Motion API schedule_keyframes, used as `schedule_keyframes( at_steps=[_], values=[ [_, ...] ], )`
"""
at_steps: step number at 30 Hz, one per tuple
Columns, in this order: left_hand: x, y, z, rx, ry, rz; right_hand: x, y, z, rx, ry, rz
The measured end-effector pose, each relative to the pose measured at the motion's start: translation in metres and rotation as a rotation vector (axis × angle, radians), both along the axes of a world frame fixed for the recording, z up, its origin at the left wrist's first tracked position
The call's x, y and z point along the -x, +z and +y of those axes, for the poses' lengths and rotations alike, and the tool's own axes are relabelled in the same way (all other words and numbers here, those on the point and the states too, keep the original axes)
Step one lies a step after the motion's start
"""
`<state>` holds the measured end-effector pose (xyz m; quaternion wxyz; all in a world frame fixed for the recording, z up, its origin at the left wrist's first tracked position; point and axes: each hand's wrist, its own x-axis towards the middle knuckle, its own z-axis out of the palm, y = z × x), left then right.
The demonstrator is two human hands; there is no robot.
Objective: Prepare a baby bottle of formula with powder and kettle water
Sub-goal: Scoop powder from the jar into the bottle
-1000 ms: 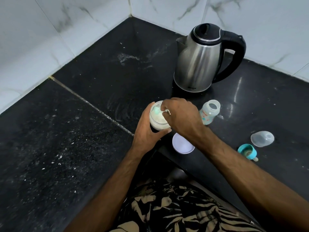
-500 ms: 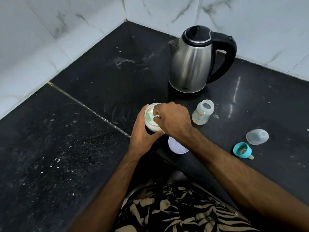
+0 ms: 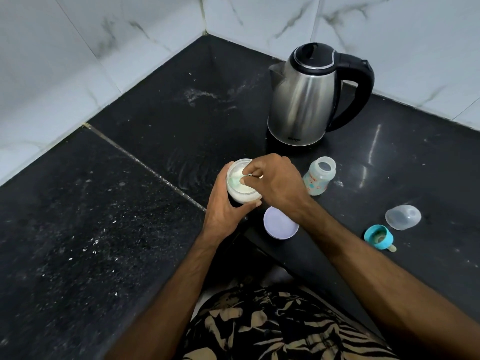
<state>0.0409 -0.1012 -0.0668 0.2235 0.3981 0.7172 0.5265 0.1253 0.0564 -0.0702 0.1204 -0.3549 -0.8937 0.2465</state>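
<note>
Head view: left hand fingers wrap powder jar; right hand fingers pinch scoop inside.

The counter lay bare to the left; on the right the kettle, bottle, lid and cap (with teat ring beside) crowded the way
</note>
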Motion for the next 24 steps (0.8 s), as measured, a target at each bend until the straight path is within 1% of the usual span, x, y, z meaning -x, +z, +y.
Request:
schedule_keyframes(
  at_steps=[3,7,11,15,24],
  values=[
    [0.003,-0.001,-0.001,0.004,-0.001,0.001,-0.01,0.022,-0.003,0.146,0.013,0.113],
    [0.001,0.001,0.001,-0.006,-0.013,0.016,-0.018,0.044,-0.009,0.233,-0.009,0.179],
    [0.002,0.002,0.002,0.006,-0.007,0.019,-0.022,0.056,-0.013,0.255,-0.023,0.199],
    [0.002,0.004,0.001,0.02,-0.005,0.01,-0.021,0.06,-0.016,0.22,-0.037,0.202],
    [0.002,0.004,0.001,0.008,-0.011,0.034,-0.026,0.073,-0.022,0.232,-0.056,0.224]
  ],
)
